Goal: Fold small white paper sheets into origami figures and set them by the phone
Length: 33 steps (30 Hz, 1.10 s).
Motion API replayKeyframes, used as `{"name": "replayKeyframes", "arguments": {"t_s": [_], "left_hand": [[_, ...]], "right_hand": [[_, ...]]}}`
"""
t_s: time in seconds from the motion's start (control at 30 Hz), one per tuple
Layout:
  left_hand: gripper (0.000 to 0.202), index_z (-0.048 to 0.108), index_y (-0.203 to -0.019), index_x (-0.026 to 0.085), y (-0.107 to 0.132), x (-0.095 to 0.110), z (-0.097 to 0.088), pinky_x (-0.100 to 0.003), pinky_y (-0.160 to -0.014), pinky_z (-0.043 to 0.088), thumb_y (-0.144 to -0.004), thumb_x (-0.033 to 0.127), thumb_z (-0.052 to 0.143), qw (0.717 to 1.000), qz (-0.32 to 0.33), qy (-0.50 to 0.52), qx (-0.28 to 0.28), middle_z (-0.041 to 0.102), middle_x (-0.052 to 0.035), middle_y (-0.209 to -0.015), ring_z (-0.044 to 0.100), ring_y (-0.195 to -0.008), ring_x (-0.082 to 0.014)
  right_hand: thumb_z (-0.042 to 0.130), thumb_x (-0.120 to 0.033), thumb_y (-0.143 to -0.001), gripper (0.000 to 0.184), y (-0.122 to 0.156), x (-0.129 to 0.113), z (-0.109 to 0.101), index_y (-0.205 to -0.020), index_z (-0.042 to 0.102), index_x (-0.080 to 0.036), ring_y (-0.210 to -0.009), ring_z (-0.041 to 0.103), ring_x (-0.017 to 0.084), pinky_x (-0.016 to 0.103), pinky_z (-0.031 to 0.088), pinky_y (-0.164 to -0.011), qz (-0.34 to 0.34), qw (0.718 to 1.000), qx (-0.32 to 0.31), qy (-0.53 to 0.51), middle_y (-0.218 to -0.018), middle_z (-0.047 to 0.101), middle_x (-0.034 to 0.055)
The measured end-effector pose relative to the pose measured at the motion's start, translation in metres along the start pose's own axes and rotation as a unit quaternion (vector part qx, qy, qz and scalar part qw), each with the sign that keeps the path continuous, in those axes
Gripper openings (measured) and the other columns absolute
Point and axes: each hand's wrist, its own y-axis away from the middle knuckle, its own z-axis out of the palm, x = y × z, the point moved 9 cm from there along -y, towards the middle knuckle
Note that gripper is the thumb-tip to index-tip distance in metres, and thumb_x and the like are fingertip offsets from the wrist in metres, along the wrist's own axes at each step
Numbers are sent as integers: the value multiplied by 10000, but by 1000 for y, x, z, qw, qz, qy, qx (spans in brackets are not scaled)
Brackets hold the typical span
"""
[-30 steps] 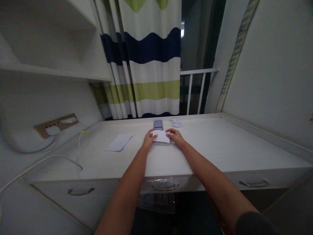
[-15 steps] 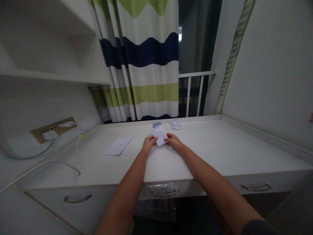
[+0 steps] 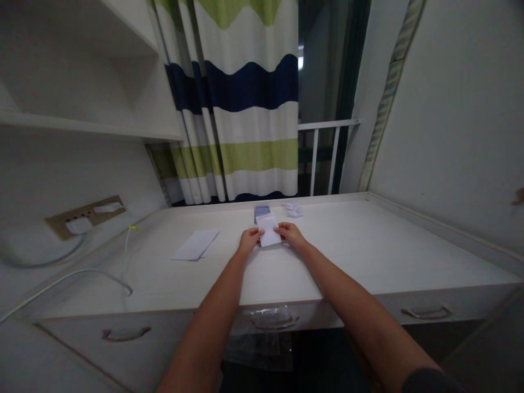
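A small folded white paper (image 3: 269, 231) is held between both hands over the middle of the white desk (image 3: 368, 251). My left hand (image 3: 249, 241) pinches its left lower edge and my right hand (image 3: 290, 234) pinches its right edge. The paper stands with its long side pointing away from me. Just behind it lies a phone (image 3: 262, 210) with a lit screen, partly hidden by the paper.
A second white sheet (image 3: 195, 244) lies flat to the left. Small crumpled white scraps (image 3: 293, 209) sit at the back. A wall socket strip (image 3: 84, 217) with white cables is at left. Striped curtain (image 3: 245, 98), railing and shelf stand behind; drawers run along the desk front.
The paper lay flat and wide under both hands, was lifted and tilted, and now is turned so its long side points away. Both hands stay on it.
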Motion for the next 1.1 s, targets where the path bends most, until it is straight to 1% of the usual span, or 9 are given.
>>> {"name": "replayKeyframes", "arguments": {"t_s": [0.13,0.3,0.53,0.8,1.0,1.1], "left_hand": [[263,597,-590,108,-1,-1,1,-228,-475,409,-493,338,681,1000,1,-1,-5,575,-13,-556,509,-493,-108],[247,616,-634,108,1,1,2,-240,-499,419,-514,317,672,1000,9,0,-11,597,-23,-602,525,-526,-119],[261,627,-673,106,2,2,2,-243,-499,424,-509,303,675,1000,6,3,-13,607,-31,-616,535,-541,-129],[251,625,-652,106,3,4,0,-231,-484,412,-512,308,676,1000,13,-9,0,607,-36,-604,535,-533,-127],[247,615,-629,109,-1,0,-4,-235,-485,403,-489,302,678,1000,8,-16,19,593,-21,-572,525,-514,-125],[228,609,-615,111,-2,1,-6,-229,-480,393,-488,290,671,999,17,-15,24,578,-7,-545,511,-493,-116]], "right_hand": [[681,-318,-503,253,-1,3,-1,-622,548,-139,-459,474,80,206,367,-462,9,1000,1,0,-499,531,-36],[690,-312,-481,263,-4,6,-3,-613,539,-142,-441,471,78,207,367,-455,12,1000,7,3,-482,522,-43],[694,-324,-482,277,-1,3,-2,-615,541,-135,-461,485,83,216,383,-479,7,1000,7,12,-497,533,-36],[695,-308,-486,264,2,1,0,-624,549,-137,-489,511,97,221,399,-490,17,1000,6,4,-515,550,-27],[678,-318,-498,241,0,4,0,-589,543,-140,-479,505,88,217,401,-489,25,1000,2,-9,-522,545,-29],[678,-324,-492,245,-2,5,-1,-584,548,-137,-463,495,83,215,397,-481,18,1000,-1,-12,-510,539,-30]]}}
